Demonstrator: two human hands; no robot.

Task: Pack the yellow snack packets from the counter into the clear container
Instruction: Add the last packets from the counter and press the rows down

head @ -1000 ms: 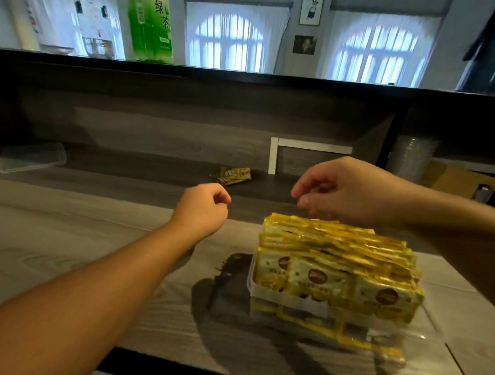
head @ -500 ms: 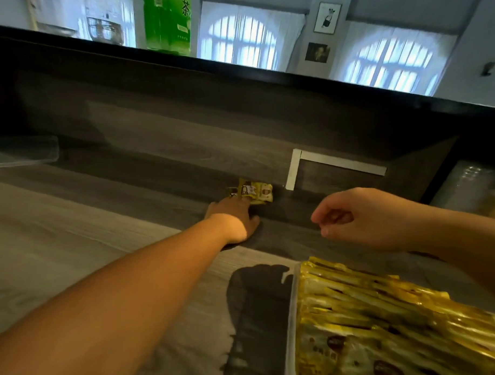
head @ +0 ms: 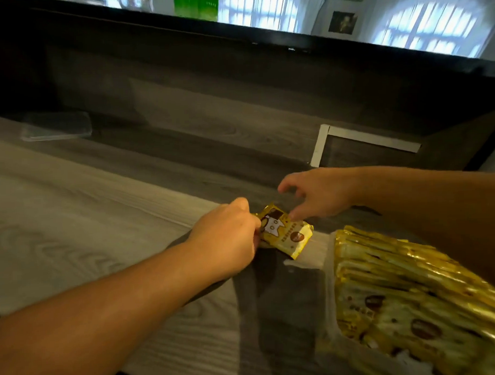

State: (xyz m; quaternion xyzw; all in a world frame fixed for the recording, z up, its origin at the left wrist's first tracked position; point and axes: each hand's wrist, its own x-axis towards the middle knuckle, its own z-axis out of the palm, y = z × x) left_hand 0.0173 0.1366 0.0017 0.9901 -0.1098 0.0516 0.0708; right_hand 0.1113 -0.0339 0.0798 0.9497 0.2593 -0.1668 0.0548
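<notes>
One packet (head: 284, 233) has come off the back of the table (head: 73, 221), where it lay half a second ago, and is now held just left of the container (head: 333, 310), which is crammed with upright yellow packets (head: 398, 280). Left hand (head: 225, 238) pinches its near end, while the right hand (head: 319, 196), fingers spread and empty, touches its far edge. Probably only slotting it in remains.

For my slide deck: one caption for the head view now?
Left hand grips a yellow snack packet as the open right hand reaches toward it, beside the packet-filled clear container.
</notes>
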